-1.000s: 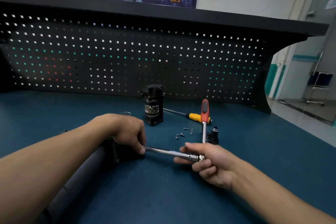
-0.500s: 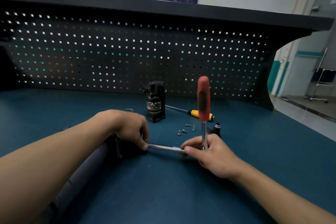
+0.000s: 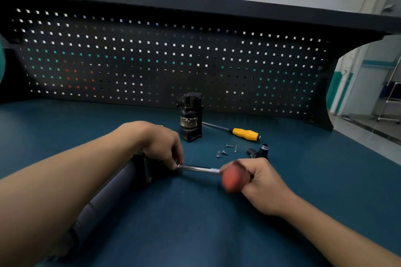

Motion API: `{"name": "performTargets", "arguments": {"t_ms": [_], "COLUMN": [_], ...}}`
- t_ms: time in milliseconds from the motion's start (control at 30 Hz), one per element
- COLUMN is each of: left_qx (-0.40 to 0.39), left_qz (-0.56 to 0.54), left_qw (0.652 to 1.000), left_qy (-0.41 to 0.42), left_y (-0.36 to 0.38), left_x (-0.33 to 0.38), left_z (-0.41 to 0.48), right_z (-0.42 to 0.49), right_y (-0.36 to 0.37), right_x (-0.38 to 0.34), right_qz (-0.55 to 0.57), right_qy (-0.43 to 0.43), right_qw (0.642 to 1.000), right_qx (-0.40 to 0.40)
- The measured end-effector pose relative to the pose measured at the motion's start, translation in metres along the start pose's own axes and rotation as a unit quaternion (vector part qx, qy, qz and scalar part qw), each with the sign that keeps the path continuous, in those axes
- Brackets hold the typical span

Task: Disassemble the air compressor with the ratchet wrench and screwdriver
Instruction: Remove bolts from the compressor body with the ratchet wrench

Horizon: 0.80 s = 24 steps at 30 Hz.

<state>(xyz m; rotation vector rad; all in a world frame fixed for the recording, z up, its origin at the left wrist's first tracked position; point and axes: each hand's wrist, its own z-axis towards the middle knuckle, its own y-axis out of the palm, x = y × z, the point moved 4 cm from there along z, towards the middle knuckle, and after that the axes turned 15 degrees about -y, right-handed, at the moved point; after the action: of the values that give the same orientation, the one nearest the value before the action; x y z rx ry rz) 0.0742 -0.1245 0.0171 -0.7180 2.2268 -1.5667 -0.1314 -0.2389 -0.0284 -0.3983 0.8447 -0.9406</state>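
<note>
The grey air compressor cylinder lies on the blue bench under my left forearm, its dark end cap toward the middle. My left hand rests over that end and pinches the tip of the ratchet wrench's steel extension bar. My right hand grips the wrench's red handle, which points toward me and is blurred. A black compressor part stands upright behind. The yellow-handled screwdriver lies to its right.
Several loose screws lie on the bench between the hands and the screwdriver. A small black fitting sits right of them. A black pegboard closes the back of the bench; the bench's right edge drops to the floor.
The red wrench handle has swung from lying away on the bench, through upright, down toward me. My right hand turned with it. The left hand stayed on the compressor end.
</note>
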Motion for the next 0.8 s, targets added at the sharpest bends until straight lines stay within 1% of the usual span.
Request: {"name": "performTargets", "arguments": {"t_ms": [67,100,167,233,267,333,367,400,433,467,500,567,600,667,700,733,767,800], "left_qx": [0.004,0.006,0.009,0.012,0.014,0.016,0.017,0.017,0.017,0.017,0.018,0.017,0.016,0.013,0.012,0.011,0.011,0.01], "left_qz": [0.008,0.007,0.001,0.0,0.001,0.0,0.0,-0.002,-0.004,-0.007,-0.008,-0.007,-0.006,-0.009,-0.011,-0.012,-0.012,-0.011], "left_qw": [1.0,1.0,1.0,1.0,1.0,1.0,1.0,1.0,1.0,1.0,1.0,1.0,1.0,1.0,1.0,1.0,1.0,1.0], "left_qy": [0.0,-0.001,-0.002,0.0,0.0,0.002,0.005,0.008,0.01,0.012,0.012,0.015,0.016,0.019,0.019,0.018,0.016,0.013], "left_y": [0.0,0.0,0.0,0.0,0.0,0.0,0.0,0.0,0.001,0.001,0.001,0.001,0.001,0.0,0.0,0.0,0.0,0.0], "left_x": [0.001,0.0,0.0,-0.001,-0.001,-0.001,-0.001,-0.001,-0.001,-0.001,0.0,0.0,0.0,0.0,0.0,-0.001,-0.001,-0.001], "left_z": [0.0,0.0,0.0,0.001,0.001,0.002,0.002,0.003,0.003,0.004,0.004,0.005,0.005,0.005,0.004,0.004,0.004,0.005], "right_z": [-0.001,-0.001,-0.001,-0.002,-0.003,-0.005,-0.005,-0.005,-0.005,-0.005,-0.005,-0.006,-0.006,-0.006,-0.005,-0.004,-0.003,-0.002], "right_y": [0.002,0.003,0.005,0.007,0.009,0.012,0.013,0.013,0.013,0.013,0.013,0.012,0.012,0.008,0.006,0.002,-0.001,-0.004], "right_x": [0.006,0.008,0.007,0.007,0.007,0.006,0.006,0.007,0.007,0.007,0.008,0.007,0.007,0.009,0.009,0.008,0.007,0.005], "right_qz": [0.084,0.124,0.219,0.322,0.373,0.464,0.494,0.508,0.509,0.5,0.484,0.436,0.405,0.308,0.24,0.171,0.109,0.056], "right_qy": [0.116,0.175,0.284,0.375,0.411,0.457,0.47,0.476,0.478,0.474,0.468,0.445,0.422,0.342,0.286,0.225,0.164,0.105], "right_qw": [0.99,0.976,0.932,0.867,0.829,0.754,0.725,0.711,0.71,0.719,0.736,0.779,0.808,0.886,0.926,0.958,0.98,0.993], "right_qx": [0.018,0.031,0.052,0.062,0.067,0.085,0.094,0.097,0.093,0.085,0.076,0.065,0.063,0.057,0.05,0.042,0.032,0.017]}}
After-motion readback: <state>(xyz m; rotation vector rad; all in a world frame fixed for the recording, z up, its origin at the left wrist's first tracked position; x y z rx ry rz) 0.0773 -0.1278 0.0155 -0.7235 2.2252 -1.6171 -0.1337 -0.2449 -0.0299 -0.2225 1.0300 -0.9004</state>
